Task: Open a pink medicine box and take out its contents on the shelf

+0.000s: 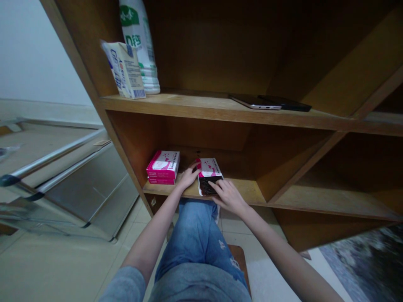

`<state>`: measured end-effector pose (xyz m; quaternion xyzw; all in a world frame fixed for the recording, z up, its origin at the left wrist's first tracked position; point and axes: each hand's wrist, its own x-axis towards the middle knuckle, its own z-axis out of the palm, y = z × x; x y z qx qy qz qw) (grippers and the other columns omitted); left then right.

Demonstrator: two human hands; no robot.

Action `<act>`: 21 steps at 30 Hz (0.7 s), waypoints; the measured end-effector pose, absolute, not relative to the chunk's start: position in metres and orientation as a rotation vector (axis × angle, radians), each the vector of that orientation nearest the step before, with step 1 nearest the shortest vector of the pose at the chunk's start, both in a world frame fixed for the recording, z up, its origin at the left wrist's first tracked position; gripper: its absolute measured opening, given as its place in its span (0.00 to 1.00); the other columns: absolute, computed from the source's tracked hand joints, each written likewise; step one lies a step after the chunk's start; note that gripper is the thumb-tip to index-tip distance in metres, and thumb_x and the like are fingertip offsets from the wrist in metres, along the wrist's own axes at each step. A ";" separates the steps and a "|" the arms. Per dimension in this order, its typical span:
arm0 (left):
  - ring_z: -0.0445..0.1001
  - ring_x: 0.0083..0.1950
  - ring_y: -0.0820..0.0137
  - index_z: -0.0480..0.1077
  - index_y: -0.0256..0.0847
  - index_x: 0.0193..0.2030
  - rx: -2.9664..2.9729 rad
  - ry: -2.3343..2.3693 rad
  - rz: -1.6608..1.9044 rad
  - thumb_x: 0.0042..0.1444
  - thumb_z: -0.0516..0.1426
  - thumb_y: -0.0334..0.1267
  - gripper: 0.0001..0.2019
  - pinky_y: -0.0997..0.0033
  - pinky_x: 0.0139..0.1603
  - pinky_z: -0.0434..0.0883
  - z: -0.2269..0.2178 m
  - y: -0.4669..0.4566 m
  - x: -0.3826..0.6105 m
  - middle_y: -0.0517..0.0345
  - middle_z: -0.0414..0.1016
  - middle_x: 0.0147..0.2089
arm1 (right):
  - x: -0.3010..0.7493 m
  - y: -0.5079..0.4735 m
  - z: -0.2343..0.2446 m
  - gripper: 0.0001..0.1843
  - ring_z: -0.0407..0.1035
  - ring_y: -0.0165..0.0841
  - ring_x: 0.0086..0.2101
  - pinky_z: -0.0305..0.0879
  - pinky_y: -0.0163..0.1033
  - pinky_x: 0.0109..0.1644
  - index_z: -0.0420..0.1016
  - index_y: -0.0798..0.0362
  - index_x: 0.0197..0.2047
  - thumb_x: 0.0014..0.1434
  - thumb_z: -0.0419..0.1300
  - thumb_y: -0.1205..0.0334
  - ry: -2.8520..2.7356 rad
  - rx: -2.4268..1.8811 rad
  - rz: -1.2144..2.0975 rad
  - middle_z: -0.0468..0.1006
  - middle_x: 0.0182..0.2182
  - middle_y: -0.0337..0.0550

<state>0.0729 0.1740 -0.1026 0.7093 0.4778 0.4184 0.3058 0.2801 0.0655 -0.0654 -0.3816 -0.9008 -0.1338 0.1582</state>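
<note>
On the lower compartment's wooden shelf point(249, 189), a pink-and-white cardboard box point(209, 167) lies flat, its near end covered by a dark, glossy packet point(205, 187) reaching toward the shelf's front edge. The left hand point(189, 176) rests at the box's left side, fingers loosely bent and touching it; whether they grip it I cannot tell. The right hand point(230, 196) comes from the right with its index finger on the packet, the other fingers partly curled; I cannot tell whether it pinches anything. Left of the left hand sits a stack of matching boxes point(163, 168). On the shelf above, a Vitasoy carton point(129, 71) stands before a white-and-green plastic bottle point(145, 52), and well to their right lies a smartphone point(254, 102)
</note>
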 end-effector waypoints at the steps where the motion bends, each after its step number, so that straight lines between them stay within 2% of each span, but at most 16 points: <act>1: 0.62 0.63 0.66 0.65 0.46 0.58 1.865 1.229 1.110 0.56 0.52 0.41 0.21 0.65 0.65 0.56 -0.103 0.176 0.074 0.58 0.66 0.61 | 0.276 0.065 -0.065 0.29 0.62 0.41 0.40 0.61 0.44 0.43 0.59 0.61 0.60 0.58 0.57 0.60 -2.595 -1.083 -0.395 0.69 0.40 0.52; 5: 0.65 0.61 0.67 0.66 0.40 0.57 1.803 1.157 1.147 0.55 0.50 0.35 0.21 0.67 0.63 0.60 -0.105 0.183 0.075 0.54 0.68 0.60 | 0.259 0.057 -0.067 0.22 0.63 0.40 0.38 0.63 0.43 0.42 0.64 0.59 0.57 0.59 0.54 0.65 -2.595 -1.076 -0.464 0.70 0.38 0.51; 9: 0.65 0.61 0.67 0.67 0.40 0.57 1.791 1.175 1.169 0.55 0.50 0.35 0.21 0.67 0.63 0.59 -0.104 0.181 0.074 0.54 0.69 0.59 | 0.253 0.053 -0.073 0.24 0.60 0.43 0.50 0.61 0.46 0.51 0.65 0.55 0.57 0.57 0.53 0.71 -2.514 -1.129 -0.502 0.67 0.51 0.56; 12: 0.65 0.61 0.67 0.66 0.40 0.58 1.805 1.177 1.164 0.56 0.50 0.37 0.22 0.67 0.64 0.58 -0.103 0.177 0.073 0.54 0.68 0.60 | 0.259 0.055 -0.076 0.28 0.57 0.45 0.54 0.59 0.48 0.55 0.61 0.56 0.60 0.55 0.55 0.70 -2.525 -1.127 -0.453 0.64 0.55 0.57; 18: 0.65 0.62 0.67 0.66 0.40 0.57 1.834 1.169 1.156 0.56 0.51 0.38 0.21 0.67 0.64 0.58 -0.102 0.177 0.073 0.54 0.68 0.60 | 0.264 0.047 -0.081 0.30 0.61 0.45 0.49 0.61 0.49 0.50 0.63 0.53 0.60 0.53 0.60 0.65 -2.587 -1.019 -0.403 0.67 0.53 0.58; 21: 0.66 0.61 0.67 0.66 0.40 0.57 1.831 1.189 1.149 0.56 0.51 0.37 0.21 0.67 0.64 0.58 -0.103 0.179 0.074 0.55 0.68 0.60 | 0.260 0.041 -0.084 0.31 0.61 0.45 0.49 0.58 0.51 0.52 0.62 0.51 0.60 0.52 0.62 0.64 -2.559 -1.059 -0.419 0.67 0.53 0.57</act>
